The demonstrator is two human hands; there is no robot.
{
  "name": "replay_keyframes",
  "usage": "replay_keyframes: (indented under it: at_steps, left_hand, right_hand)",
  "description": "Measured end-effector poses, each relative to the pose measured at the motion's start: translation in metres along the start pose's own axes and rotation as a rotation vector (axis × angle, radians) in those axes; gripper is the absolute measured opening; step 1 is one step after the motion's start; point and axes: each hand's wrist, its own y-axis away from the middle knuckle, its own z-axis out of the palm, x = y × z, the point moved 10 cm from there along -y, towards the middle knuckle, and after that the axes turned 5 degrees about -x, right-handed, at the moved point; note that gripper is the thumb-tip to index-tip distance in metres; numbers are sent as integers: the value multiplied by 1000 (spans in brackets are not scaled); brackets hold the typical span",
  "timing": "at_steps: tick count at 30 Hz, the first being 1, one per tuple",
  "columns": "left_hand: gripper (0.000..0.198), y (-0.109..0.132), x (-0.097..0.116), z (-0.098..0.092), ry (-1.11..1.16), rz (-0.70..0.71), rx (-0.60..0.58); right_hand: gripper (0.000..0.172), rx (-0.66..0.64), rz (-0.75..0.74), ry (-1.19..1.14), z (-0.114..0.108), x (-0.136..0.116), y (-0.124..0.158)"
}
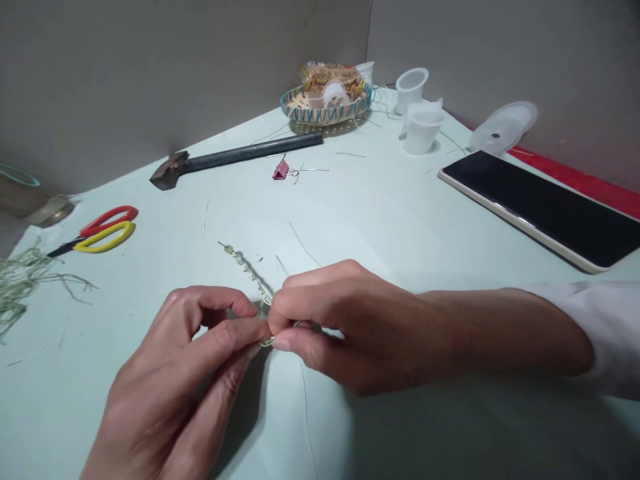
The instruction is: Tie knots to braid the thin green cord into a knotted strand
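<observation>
My left hand (193, 373) and my right hand (330, 320) meet near the table's front, fingertips pinched together. Both pinch the near end of a thin beaded wire strand (245, 265) with small pale green beads. The strand runs away from my fingers toward the upper left and lies on the pale green table (375, 220). A small wire loop shows just below my right thumb. A white sleeve covers my right forearm at the right edge.
A hammer (235, 157) lies at the back, with red-and-yellow scissors (103, 230) at the left and a pink binder clip (281, 170) nearby. A woven basket (327, 100), white plastic cups (423, 127), a lid (503, 125) and a phone (545, 207) stand at the right. Green fibre scraps (23, 280) lie far left.
</observation>
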Motion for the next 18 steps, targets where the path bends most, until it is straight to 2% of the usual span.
replay_keyframes:
  at_steps: [3,7,11,18]
  left_hand:
    - [30,0,1,4,88,18,-58]
    - [20,-1,-5,12,115,-55,-151]
    - [20,-2,-13,21,154,-105,-250]
    - [16,0,-27,26,219,-231,-276]
  right_hand:
    - [14,-16,24,50,3,2,-1]
    - [14,-16,23,88,4,1,0]
    - [16,-56,-12,68,7,-2,1]
    - [13,-86,-4,114,10,-1,1]
